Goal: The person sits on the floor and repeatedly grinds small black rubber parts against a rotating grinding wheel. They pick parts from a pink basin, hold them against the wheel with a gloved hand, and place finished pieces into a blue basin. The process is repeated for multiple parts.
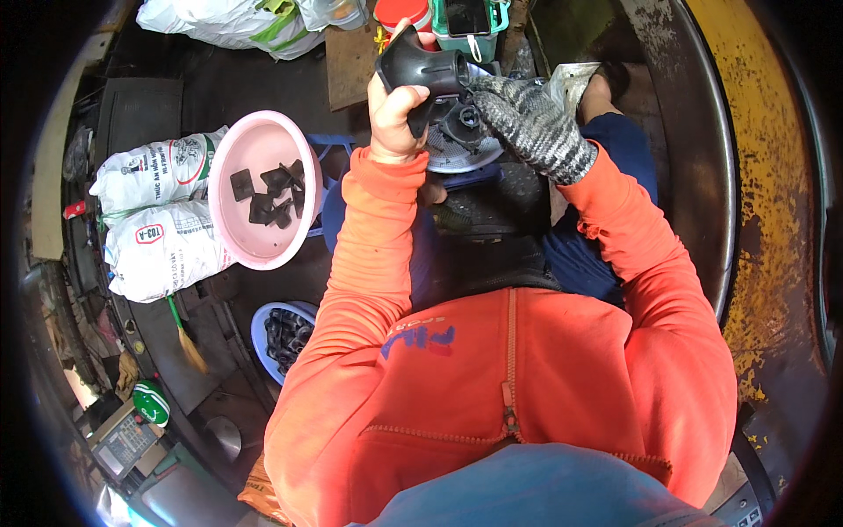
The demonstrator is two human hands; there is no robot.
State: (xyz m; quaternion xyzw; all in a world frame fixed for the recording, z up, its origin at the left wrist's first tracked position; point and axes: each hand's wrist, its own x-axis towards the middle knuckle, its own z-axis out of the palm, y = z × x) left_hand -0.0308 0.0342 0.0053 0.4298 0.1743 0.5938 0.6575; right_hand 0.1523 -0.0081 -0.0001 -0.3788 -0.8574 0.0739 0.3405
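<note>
My bare left hand [395,114] is closed around a black plastic fitting [430,72], which has a broad flared end and a round neck pointing right. My right hand [531,123], in a grey and black knitted glove, is curled at the end of that neck. What its fingers pinch, if anything, is hidden. Under my hands sits a light-coloured round basin [452,162] with black plastic parts [464,125] in it. To the left, a pink basin [235,237] holds several black square-flanged pieces [262,208].
A blue basin [263,356] full of black pieces stands lower left. White printed sacks [167,250] lie beside the pink basin. At the top are a red-lidded tub [399,10] and a green container [474,42] with a phone on it. A curved metal edge [724,176] rises on the right.
</note>
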